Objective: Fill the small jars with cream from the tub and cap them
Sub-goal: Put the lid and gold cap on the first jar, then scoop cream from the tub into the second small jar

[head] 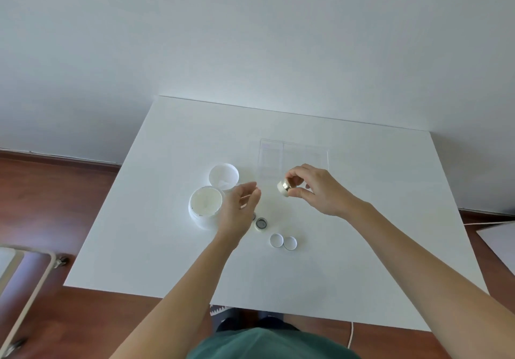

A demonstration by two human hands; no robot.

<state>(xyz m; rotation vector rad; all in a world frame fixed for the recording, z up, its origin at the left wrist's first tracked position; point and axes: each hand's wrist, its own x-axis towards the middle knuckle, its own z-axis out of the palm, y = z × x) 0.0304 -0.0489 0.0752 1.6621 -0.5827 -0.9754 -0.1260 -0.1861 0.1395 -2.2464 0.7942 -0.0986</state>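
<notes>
The open white tub of cream (205, 205) stands on the white table (167, 247), with its lid (223, 176) lying open side up just behind it. My right hand (315, 188) pinches a small capped jar (284, 188) with a shiny band, held above the table. My left hand (239, 208) hovers beside the tub with relaxed fingers and holds nothing. Below that hand stands a small open jar (261, 224); a second one (253, 216) is mostly hidden behind my hand. Two small white caps (276, 240) (290, 243) lie open side up nearer me.
A clear plastic sheet or box (292, 155) lies on the table behind my right hand. A chair frame (25, 283) stands to the left on the wooden floor. A white cord (350, 336) runs past the table's right front corner.
</notes>
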